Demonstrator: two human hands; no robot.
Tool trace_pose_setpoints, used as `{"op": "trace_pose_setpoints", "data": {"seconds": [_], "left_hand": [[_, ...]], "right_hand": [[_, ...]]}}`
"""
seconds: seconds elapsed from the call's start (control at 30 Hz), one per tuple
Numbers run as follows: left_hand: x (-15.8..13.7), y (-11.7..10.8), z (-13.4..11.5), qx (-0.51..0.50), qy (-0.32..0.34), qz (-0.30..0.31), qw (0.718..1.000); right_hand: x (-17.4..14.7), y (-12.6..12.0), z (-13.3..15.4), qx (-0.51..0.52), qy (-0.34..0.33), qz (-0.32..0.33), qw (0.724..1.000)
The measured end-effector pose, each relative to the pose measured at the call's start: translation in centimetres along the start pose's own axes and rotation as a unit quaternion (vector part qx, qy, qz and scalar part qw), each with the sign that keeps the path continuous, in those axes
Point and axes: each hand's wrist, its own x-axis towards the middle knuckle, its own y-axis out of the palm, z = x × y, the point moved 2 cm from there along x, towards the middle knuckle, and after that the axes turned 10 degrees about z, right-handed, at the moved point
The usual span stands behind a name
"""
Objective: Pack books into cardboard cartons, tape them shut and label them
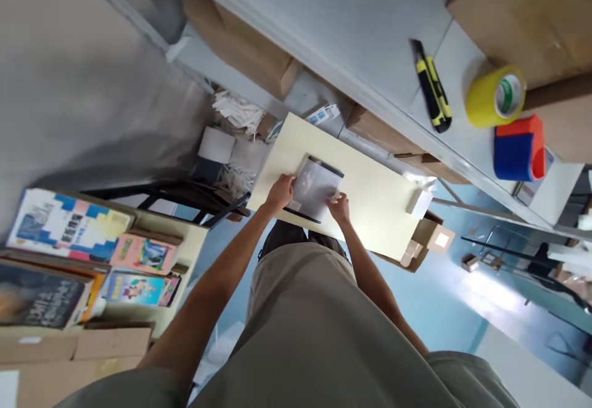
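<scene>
A flat, rectangular, grey package point(315, 188) with dark edges and a shiny, see-through surface lies on the pale yellow tabletop point(370, 195); its contents cannot be made out. My left hand point(281, 192) has its fingers closed on the package's left edge. At the right edge, my right hand point(340, 208) is bent with thumb and fingers pinching the package's side. Both hands rest low over the table, close to my body.
A shelf above the table holds a box cutter point(431, 86), a yellow tape roll point(496, 97) and a red-and-blue tape dispenser point(518, 148). Books point(69, 226) are stacked at the left. An open carton point(423, 241) stands by the table's right end; white paper strips point(238, 112) lie behind.
</scene>
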Motion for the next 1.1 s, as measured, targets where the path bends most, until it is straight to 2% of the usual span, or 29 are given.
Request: {"op": "trace_pose_setpoints", "data": {"seconds": [0.07, 0.17, 0.3, 0.37, 0.43, 0.53, 0.6, 0.67, 0.7, 0.77, 0.9, 1.0, 1.1], "left_hand": [[-0.2, 0.0, -0.1, 0.011, -0.008, 0.000, 1.000], [-0.4, 0.1, -0.6, 0.036, -0.017, 0.014, 0.999], [-0.7, -0.1, -3.2, 0.076, -0.011, 0.031, 0.997], [-1.0, -0.5, -5.4, 0.094, 0.002, 0.013, 0.995], [-1.3, -1.3, -8.1, 0.096, 0.035, -0.023, 0.995], [-1.9, -3.4, -12.6, 0.053, 0.136, -0.092, 0.985], [-2.4, -5.6, -15.9, 0.017, 0.212, -0.133, 0.968], [-2.9, -8.1, -19.2, -0.005, 0.279, -0.171, 0.945], [-3.3, -9.4, -20.8, -0.010, 0.308, -0.190, 0.932], [-4.0, -11.9, -23.8, -0.014, 0.353, -0.223, 0.909], [-6.1, -15.4, -27.8, 0.004, 0.401, -0.272, 0.875], [-7.5, -16.2, -28.5, 0.014, 0.425, -0.290, 0.857], [-7.8, -15.9, -26.8, 0.016, 0.422, -0.290, 0.859]], "right_hand": [[-0.6, 1.0, -1.0, 0.042, -0.005, 0.020, 0.999], [-1.1, 1.4, -1.1, 0.063, -0.017, 0.012, 0.998], [-2.7, -1.2, 0.0, 0.044, -0.026, 0.025, 0.998], [-4.4, -3.8, 1.4, 0.031, -0.088, 0.014, 0.996], [-6.7, -7.2, 3.7, 0.017, -0.193, -0.035, 0.980], [-10.3, -13.2, 8.4, -0.015, -0.346, -0.156, 0.925], [-11.7, -17.3, 12.1, -0.042, -0.407, -0.241, 0.880], [-11.9, -20.9, 15.7, -0.061, -0.444, -0.298, 0.843], [-11.5, -22.4, 17.4, -0.070, -0.446, -0.320, 0.833], [-10.2, -24.5, 20.3, -0.098, -0.431, -0.337, 0.831], [-7.6, -26.0, 23.5, -0.168, -0.348, -0.331, 0.861], [-6.6, -25.9, 23.8, -0.213, -0.310, -0.333, 0.865], [-5.9, -26.0, 22.9, -0.233, -0.305, -0.344, 0.857]]}}
